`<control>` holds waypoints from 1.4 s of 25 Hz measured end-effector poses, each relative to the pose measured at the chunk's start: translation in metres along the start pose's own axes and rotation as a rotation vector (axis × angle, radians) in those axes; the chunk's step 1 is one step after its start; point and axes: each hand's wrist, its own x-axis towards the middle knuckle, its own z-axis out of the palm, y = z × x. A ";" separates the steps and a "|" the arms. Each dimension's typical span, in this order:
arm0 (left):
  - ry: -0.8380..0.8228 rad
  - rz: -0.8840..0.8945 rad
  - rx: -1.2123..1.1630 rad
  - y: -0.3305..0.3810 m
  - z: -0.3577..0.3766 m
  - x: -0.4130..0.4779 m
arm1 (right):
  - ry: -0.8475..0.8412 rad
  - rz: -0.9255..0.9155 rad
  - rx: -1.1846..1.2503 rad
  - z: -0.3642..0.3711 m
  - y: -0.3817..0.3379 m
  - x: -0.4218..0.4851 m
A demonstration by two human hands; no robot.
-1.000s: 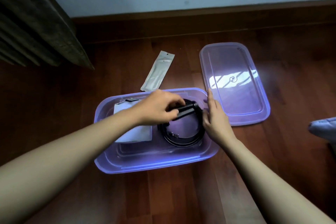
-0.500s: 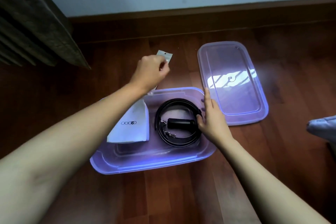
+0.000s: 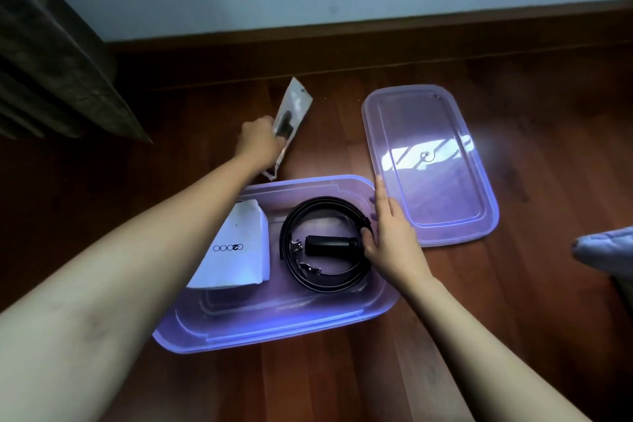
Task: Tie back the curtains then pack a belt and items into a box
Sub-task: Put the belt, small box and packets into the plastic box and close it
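A translucent purple box (image 3: 274,325) sits on the wooden floor. Inside it lies a coiled black belt (image 3: 322,281) with a black cylindrical object (image 3: 329,245) in its middle, and a white pouch (image 3: 236,250) to the left. My right hand (image 3: 390,236) rests on the box's right rim, thumb touching the belt and the black object. Beyond the box, my left hand (image 3: 258,142) is shut on a clear plastic packet (image 3: 293,113), lifted and tilted off the floor.
The box's lid (image 3: 428,161) lies upside down on the floor to the right. A dark curtain (image 3: 51,55) hangs at the upper left. The wall and skirting board run across the back. A pale blue fabric thing (image 3: 606,250) shows at the right edge.
My left hand left the black object inside the belt, reached past the box and picked up the plastic packet. My right hand stayed at the box's right rim.
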 end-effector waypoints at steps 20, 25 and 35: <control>-0.378 0.594 0.083 -0.001 -0.006 -0.084 | 0.183 0.243 0.447 0.013 -0.059 -0.002; -0.033 0.808 0.394 -0.007 0.021 -0.089 | 0.224 0.227 0.193 0.016 -0.053 0.011; 0.029 0.859 0.541 -0.023 0.046 -0.102 | 0.578 -0.084 -0.027 -0.024 -0.049 0.013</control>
